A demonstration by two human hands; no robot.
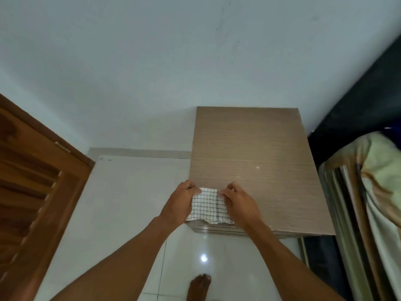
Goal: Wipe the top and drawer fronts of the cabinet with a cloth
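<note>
A low cabinet (pixel 256 153) with a light brown wood-grain top stands against the white wall. A white cloth with a dark grid pattern (pixel 208 206) lies on the front left corner of the top, its near edge hanging slightly over the front. My left hand (pixel 181 203) pinches the cloth's far left corner. My right hand (pixel 238 202) pinches its far right corner. Only a thin strip of the drawer fronts (pixel 219 231) shows below the top's front edge.
A brown wooden door (pixel 36 181) stands to the left. On the right is a bed with a dark headboard (pixel 355 105) and pale bedding (pixel 377 181). White glossy floor tiles (pixel 130 203) lie below, with a bare foot (pixel 199 285) near the bottom.
</note>
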